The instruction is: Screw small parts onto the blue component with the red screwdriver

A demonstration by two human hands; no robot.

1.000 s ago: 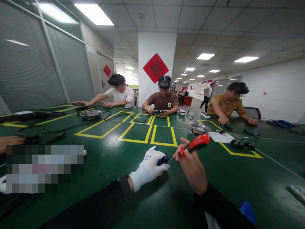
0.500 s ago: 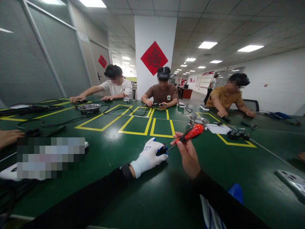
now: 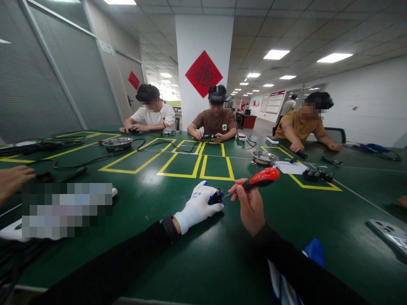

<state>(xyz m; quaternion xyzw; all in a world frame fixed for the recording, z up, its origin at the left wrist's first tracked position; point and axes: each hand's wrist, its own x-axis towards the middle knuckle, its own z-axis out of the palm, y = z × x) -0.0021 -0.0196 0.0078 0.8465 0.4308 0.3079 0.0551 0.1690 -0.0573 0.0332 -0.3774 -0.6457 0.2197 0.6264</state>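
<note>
My left hand [image 3: 199, 204], in a white glove with blue fingertips, is closed around a small black part with a metal stud [image 3: 217, 196] on top. It rests low over the green table [image 3: 190, 262]. My bare right hand [image 3: 250, 207] grips a screwdriver [image 3: 261, 178] with a red and black handle. The handle points up to the right. Its thin shaft runs left to the black part, and the tip is at or against it; contact is too small to tell.
A white and blue glove [image 3: 313, 254] lies by my right forearm. Metal bowls [image 3: 264, 158] [image 3: 116, 143], black parts [image 3: 318, 174] and paper [image 3: 291, 167] lie farther off. A white power strip [image 3: 386, 237] is at right. Co-workers sit around the table; one's hand [image 3: 15, 180] shows at left.
The screwdriver handle has shifted right and tilted lower, with its shaft still toward the black part. My left hand stays nearly in place. The far-left co-worker has drawn an outstretched arm in.
</note>
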